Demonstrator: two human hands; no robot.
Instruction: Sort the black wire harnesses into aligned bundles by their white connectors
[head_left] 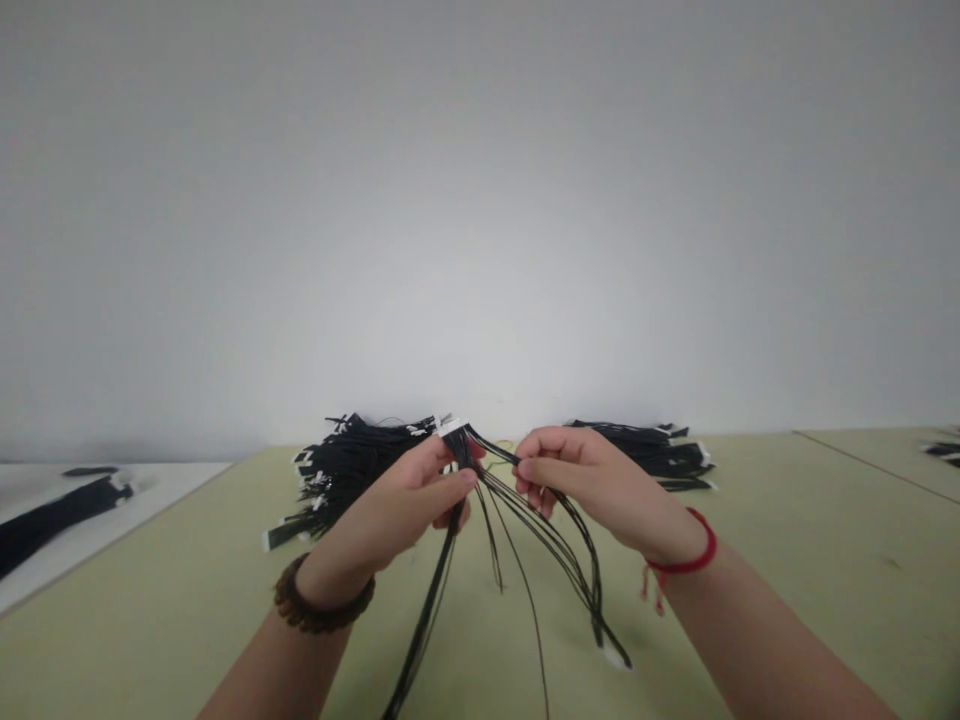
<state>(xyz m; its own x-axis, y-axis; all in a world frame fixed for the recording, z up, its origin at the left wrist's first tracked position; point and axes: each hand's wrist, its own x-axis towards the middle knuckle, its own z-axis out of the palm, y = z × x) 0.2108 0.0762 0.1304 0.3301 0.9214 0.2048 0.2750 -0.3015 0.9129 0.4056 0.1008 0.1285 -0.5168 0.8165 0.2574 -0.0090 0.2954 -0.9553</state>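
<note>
A black wire harness (555,545) hangs between my two hands over the table, its wires fanned out and drooping. My left hand (427,485) pinches it just below a white connector (451,427) at its top. With thumb and fingertips, my right hand (577,470) grips a few of the black wires to the right of the connector. Small white ends (615,656) show at the lower right of the wires. One thicker black strand runs down toward the bottom edge of the view.
On the yellow-green table (787,560), a large pile of black harnesses (352,460) lies behind my left hand. Another black bundle (660,452) lies behind my right hand. At the far left, a black bundle (60,515) rests on a white surface (172,490). A pale wall (480,200) stands behind.
</note>
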